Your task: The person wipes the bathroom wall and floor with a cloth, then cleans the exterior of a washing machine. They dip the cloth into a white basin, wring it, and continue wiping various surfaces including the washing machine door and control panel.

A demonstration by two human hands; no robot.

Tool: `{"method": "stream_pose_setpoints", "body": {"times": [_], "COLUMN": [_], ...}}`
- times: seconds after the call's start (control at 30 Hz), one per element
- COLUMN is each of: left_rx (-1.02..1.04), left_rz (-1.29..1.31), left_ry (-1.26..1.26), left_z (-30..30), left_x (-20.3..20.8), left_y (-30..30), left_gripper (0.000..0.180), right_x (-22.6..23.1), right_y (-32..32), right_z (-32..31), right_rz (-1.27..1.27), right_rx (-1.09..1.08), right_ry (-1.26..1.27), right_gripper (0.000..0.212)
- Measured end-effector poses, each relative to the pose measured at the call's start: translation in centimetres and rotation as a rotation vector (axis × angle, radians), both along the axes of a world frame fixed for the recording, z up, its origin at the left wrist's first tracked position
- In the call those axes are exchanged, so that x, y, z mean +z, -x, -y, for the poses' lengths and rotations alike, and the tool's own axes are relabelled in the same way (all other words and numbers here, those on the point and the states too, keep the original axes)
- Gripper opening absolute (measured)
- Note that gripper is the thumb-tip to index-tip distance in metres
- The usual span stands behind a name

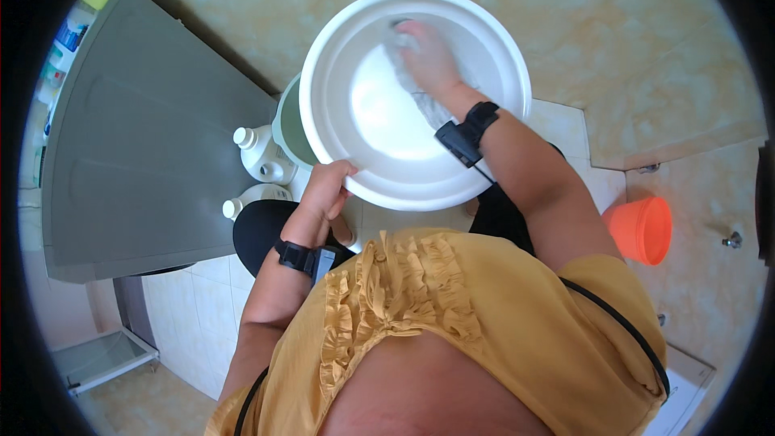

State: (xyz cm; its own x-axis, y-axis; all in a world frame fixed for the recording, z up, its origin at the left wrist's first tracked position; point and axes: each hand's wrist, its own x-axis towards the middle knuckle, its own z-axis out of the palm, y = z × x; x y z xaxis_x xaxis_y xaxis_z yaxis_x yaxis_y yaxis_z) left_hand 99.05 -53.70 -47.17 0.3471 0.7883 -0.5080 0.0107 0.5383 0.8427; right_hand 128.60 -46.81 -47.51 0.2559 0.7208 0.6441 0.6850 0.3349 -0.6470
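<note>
White basin (375, 105): my left hand (324, 190) is clamping its rim (311, 73). Grey cloth (428, 106) is lying under my right hand (432, 69); fingers blurring, grip I cannot tell.

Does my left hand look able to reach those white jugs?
Likely yes, once the left hand releases the white basin: the jugs stand close by on the left, though a knee partly hides one.

Ruffled mustard top (432, 291), 2 black wristbands (482, 117)
</note>
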Motion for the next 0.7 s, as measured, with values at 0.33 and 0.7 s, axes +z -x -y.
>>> {"method": "stream_pose_setpoints", "body": {"times": [0.33, 0.7], "left_rx": [-0.016, 0.09], "left_rz": [-0.114, -0.016], "left_ry": [-0.008, -0.004], "left_z": [-0.5, -0.7], "left_x": [-1.0, -2.2], "left_y": [1.7, 0.7], "left_gripper": [0.04, 0.035], "right_x": [-1.5, 3.8], "right_y": [8.8, 3.2], "right_z": [4.8, 4.9], "right_rz": [0.142, -0.024], "right_rx": [0.845, 0.768], "right_ry": [0.905, 0.773], "right_gripper": [0.042, 0.051]}}
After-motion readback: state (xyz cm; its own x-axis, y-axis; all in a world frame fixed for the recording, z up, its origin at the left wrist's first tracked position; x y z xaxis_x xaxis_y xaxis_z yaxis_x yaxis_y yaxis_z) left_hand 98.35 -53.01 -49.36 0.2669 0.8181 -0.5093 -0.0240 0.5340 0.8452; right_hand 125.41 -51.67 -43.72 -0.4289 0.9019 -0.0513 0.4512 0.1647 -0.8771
